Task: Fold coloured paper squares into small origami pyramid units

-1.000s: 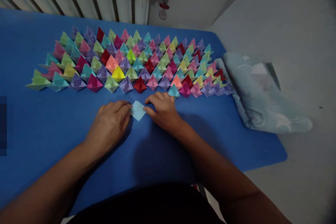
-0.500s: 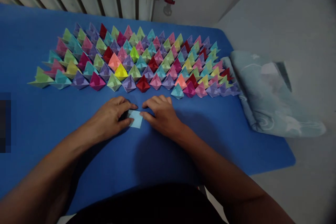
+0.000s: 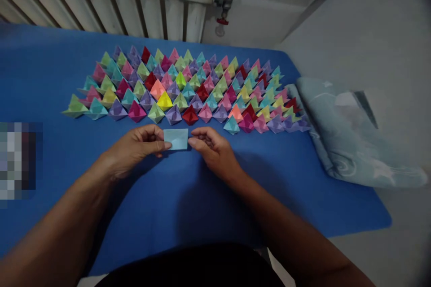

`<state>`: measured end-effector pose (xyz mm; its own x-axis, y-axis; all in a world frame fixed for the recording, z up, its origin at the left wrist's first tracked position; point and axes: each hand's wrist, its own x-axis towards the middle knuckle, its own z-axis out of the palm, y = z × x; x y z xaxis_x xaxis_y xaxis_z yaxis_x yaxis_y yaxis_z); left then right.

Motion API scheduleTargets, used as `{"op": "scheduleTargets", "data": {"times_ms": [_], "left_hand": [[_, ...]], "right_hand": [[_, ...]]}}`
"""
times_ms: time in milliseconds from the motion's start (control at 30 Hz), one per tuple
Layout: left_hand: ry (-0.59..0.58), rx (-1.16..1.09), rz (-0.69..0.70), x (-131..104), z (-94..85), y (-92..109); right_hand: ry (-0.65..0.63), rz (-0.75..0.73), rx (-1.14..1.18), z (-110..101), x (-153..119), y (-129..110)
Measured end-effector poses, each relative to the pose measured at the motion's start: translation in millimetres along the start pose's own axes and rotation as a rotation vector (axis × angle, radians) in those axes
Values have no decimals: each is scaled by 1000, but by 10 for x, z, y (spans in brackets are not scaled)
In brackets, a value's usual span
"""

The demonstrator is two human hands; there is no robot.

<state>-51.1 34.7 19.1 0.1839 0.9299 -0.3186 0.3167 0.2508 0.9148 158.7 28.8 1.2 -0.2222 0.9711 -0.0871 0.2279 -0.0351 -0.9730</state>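
A small light-blue piece of folded paper [image 3: 178, 138] is tilted up above the blue mat. My left hand [image 3: 139, 145] pinches its left edge, thumb on the near face and fingers behind. Close by its right edge is my right hand [image 3: 215, 148], thumb and curled fingers a little apart. The right thumb tip is at the edge or just touching it; I cannot tell which. Beyond both hands stand rows of folded paper boats [image 3: 190, 115] in many colours, the front row close to my fingertips.
The blue mat [image 3: 141, 215] lies under everything. A folded grey-green blanket [image 3: 343, 130] rests on its right side. Behind are a white radiator [image 3: 128, 9] and a valve with a red handle [image 3: 222, 21]. A pixelated patch covers something at the left edge.
The paper has come up from lying on the mat and is now tilted up in my left hand. My right hand has moved slightly right of it. The view has shifted.
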Motion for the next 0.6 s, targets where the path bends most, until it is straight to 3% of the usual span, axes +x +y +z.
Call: {"op": "scheduleTargets", "data": {"times_ms": [167, 333, 433, 533, 600], "left_hand": [[51, -245, 2, -4, 145, 4], [21, -300, 23, -11, 245, -67], [92, -238, 57, -8, 253, -97], [258, -36, 212, -22, 232, -84], [270, 127, 320, -44, 215, -58]], "right_hand": [[-20, 95, 226, 67, -6, 4], [-65, 85, 210, 86, -19, 27], [-55, 66, 136, 71, -22, 39], [-63, 68, 79, 58, -22, 43], [-66, 47, 24, 54, -26, 43]]}}
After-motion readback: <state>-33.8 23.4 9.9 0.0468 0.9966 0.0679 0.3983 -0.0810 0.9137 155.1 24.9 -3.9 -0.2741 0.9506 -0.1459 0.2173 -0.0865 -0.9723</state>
